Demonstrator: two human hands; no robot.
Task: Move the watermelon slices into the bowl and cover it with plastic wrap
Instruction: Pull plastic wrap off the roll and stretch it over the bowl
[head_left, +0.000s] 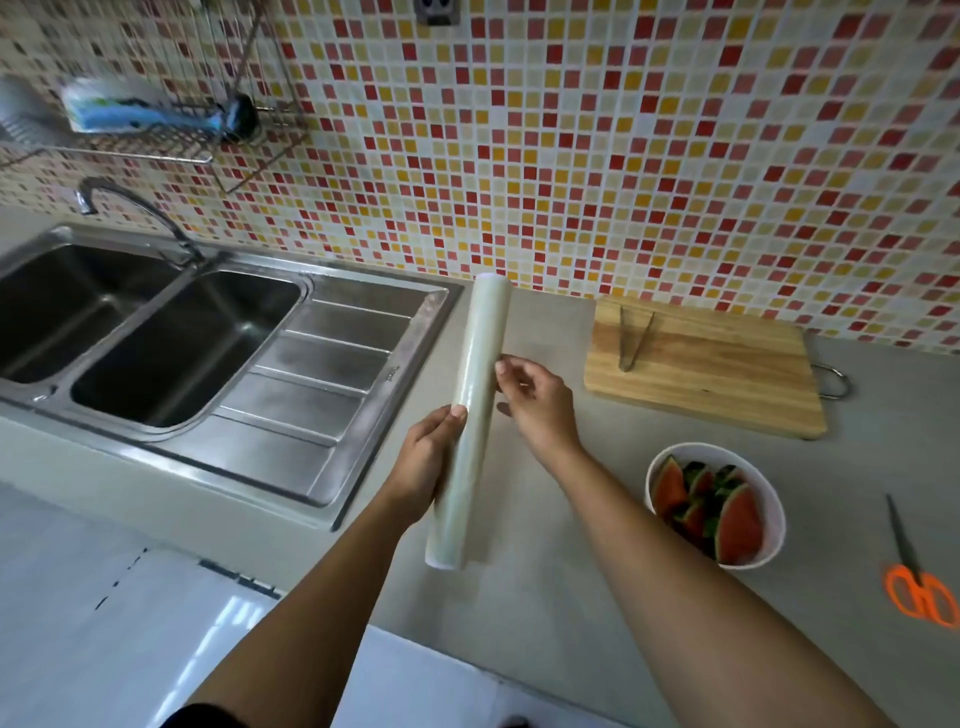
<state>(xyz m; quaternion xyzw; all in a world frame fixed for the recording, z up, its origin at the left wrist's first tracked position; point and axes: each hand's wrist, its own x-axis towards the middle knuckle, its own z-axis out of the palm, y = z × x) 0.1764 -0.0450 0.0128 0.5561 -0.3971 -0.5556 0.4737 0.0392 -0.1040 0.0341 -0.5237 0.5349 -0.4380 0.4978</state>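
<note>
A long roll of plastic wrap (475, 384) is held in the air above the grey counter, pointing away from me. My left hand (423, 462) grips the roll's lower half from the left. My right hand (532, 397) touches the roll's right side with its fingertips, pinching at the film. A white bowl (769, 525) stands on the counter at the right, below my right forearm, and holds several watermelon slices (727, 509) with red flesh and green rind.
A wooden cutting board (727, 374) with metal tongs (634, 335) lies behind the bowl. Orange-handled scissors (917, 577) lie at the right edge. A steel double sink (171, 338) with a faucet (130, 208) fills the left. The mosaic-tiled wall stands behind; a wire rack (171, 119) hangs on it.
</note>
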